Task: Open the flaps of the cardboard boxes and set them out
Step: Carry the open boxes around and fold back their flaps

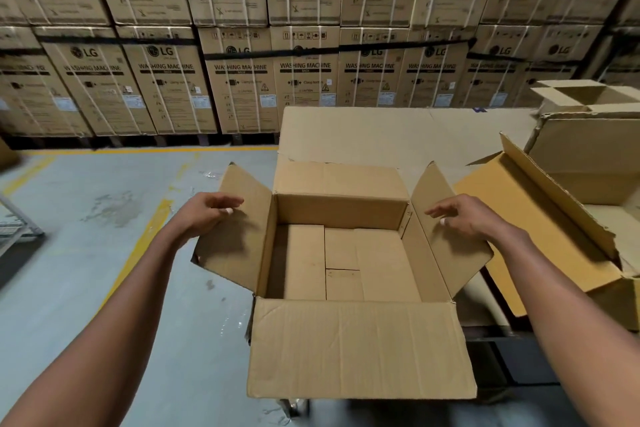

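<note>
An open cardboard box [346, 260] sits in the middle of the view, its four flaps folded outward and its inside bare down to the bottom panels. The near flap [360, 350] lies flat toward the person, the far flap [341, 178] leans back against a large flat cardboard sheet [398, 135] behind the box, and the two side flaps angle up and out.

The left hand [207, 215] is at the outer edge of the left flap [239, 229], fingers loosely curled with the thumb over the flap's inner face; it seems to be touching the edge rather than gripping it, though the angle makes that hard to judge. The right hand [464, 215] hovers over the right flap [446, 236], fingers relaxed and slightly spread, holding nothing.

Just right of the box, a second opened box [568, 218] stands with its flaps spread, one long flap running diagonally with a torn edge. Behind that, a third box [588, 97] with open flaps sits higher up. What the boxes stand on is mostly hidden.

To the left is grey concrete floor [86, 236] marked with yellow lines [145, 239]. Along the back, strapped washing machine cartons [242, 80] are stacked in a wall across the whole width.
</note>
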The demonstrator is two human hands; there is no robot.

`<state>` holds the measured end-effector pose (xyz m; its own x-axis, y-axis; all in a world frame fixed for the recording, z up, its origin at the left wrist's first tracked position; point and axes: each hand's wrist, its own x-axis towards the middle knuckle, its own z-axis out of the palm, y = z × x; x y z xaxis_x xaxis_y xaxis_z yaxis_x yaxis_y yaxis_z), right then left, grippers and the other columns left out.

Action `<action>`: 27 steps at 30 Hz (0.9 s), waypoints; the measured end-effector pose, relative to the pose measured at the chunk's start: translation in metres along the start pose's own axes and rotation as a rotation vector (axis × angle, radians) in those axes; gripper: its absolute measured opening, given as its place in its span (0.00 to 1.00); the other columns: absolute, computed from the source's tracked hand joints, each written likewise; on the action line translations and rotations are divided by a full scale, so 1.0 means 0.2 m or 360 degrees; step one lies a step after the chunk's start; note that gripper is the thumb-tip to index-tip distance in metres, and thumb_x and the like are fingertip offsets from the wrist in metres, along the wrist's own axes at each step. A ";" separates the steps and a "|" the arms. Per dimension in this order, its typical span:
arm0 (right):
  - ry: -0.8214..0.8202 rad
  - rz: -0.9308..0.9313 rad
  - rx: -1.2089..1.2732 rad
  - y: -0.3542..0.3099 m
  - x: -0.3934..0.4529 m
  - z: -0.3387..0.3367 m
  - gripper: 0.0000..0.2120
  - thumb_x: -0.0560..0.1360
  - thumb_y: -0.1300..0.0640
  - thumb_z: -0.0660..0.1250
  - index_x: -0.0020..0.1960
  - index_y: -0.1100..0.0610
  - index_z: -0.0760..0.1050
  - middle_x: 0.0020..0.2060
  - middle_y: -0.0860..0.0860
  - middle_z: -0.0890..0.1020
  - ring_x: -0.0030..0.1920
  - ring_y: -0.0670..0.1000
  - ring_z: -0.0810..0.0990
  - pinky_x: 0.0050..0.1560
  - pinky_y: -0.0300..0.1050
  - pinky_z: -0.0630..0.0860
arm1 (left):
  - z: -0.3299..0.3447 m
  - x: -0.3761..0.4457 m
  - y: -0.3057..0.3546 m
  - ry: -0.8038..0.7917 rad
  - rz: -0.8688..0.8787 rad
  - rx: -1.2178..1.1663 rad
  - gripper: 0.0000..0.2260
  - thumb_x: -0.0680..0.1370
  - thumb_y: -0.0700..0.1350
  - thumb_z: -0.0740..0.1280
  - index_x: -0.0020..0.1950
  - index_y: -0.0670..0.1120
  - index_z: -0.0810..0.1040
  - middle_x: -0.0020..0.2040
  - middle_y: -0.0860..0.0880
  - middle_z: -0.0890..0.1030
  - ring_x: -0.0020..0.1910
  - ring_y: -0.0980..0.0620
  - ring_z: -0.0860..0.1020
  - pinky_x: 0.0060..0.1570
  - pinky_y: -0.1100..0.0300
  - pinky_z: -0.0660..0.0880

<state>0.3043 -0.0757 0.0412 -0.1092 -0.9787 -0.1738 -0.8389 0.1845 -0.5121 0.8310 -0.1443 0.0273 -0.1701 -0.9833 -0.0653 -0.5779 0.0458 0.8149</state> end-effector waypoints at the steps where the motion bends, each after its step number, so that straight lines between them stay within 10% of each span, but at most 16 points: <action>1: 0.0003 -0.0005 -0.0002 0.00 0.00 0.00 0.20 0.77 0.69 0.67 0.61 0.49 0.82 0.59 0.49 0.83 0.64 0.50 0.78 0.62 0.44 0.70 | 0.02 0.02 0.04 -0.0042 0.0030 0.0099 0.16 0.79 0.34 0.66 0.62 0.52 0.82 0.61 0.51 0.83 0.61 0.54 0.79 0.64 0.57 0.73; 11: 0.0201 0.0033 -0.0032 0.02 -0.04 0.02 0.25 0.73 0.72 0.63 0.60 0.47 0.83 0.61 0.51 0.82 0.63 0.52 0.79 0.62 0.47 0.75 | 0.30 0.14 0.26 0.0008 0.0117 0.0798 0.24 0.73 0.28 0.66 0.65 0.48 0.82 0.63 0.46 0.82 0.62 0.44 0.79 0.62 0.49 0.76; 23: 0.0312 -0.0038 0.0073 0.05 -0.20 0.06 0.30 0.71 0.75 0.61 0.67 0.52 0.79 0.61 0.55 0.80 0.63 0.57 0.78 0.62 0.49 0.75 | 0.36 -0.26 0.33 0.0346 0.0093 0.0659 0.28 0.72 0.23 0.66 0.70 0.41 0.77 0.66 0.39 0.79 0.65 0.40 0.77 0.62 0.47 0.75; 27: 0.0398 -0.0050 0.0043 0.03 -0.34 0.11 0.31 0.72 0.74 0.59 0.69 0.52 0.77 0.66 0.56 0.79 0.66 0.60 0.76 0.64 0.50 0.75 | 0.38 -0.42 0.36 0.0425 0.0096 0.0630 0.29 0.72 0.24 0.66 0.70 0.43 0.77 0.60 0.39 0.83 0.52 0.43 0.81 0.51 0.52 0.77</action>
<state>0.3184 -0.0058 0.0318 -0.2146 -0.9752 0.0543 -0.8299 0.1527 -0.5366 0.7438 -0.0444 0.0472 -0.0316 -0.9853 0.1677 -0.8417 0.1168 0.5271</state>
